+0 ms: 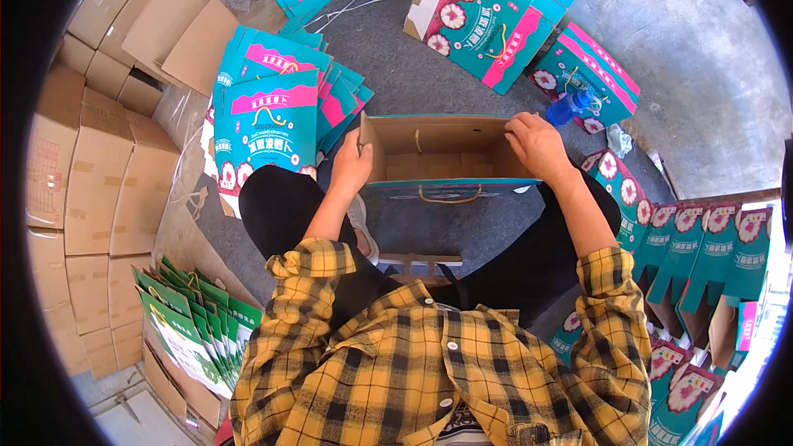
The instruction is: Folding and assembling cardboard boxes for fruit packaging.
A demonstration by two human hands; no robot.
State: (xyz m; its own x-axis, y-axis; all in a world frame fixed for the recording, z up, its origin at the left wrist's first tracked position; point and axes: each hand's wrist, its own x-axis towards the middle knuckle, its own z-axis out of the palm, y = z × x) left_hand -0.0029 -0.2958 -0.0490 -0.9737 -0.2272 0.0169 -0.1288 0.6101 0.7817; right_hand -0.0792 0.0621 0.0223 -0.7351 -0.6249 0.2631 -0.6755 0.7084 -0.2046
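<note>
Between my knees stands an open-topped cardboard gift box (446,147), teal outside and plain brown inside, with a yellow cord handle (450,198) on its near side. A second cord hangs inside along the far wall. My left hand (352,163) grips the box's left end, thumb near the top edge. At the opposite end my right hand (537,146) has its fingers bent over the upper rim. Beyond my left knee lies a pile of flat teal and pink cartons (273,116).
More flat cartons (496,16) lie ahead, near a teal box (586,74) and a blue bottle (568,107). Standing teal boxes (702,256) line the right. Brown cartons (99,165) are stacked left, with green-and-white bags (194,322) nearby. White strapping (355,2) lies on the floor.
</note>
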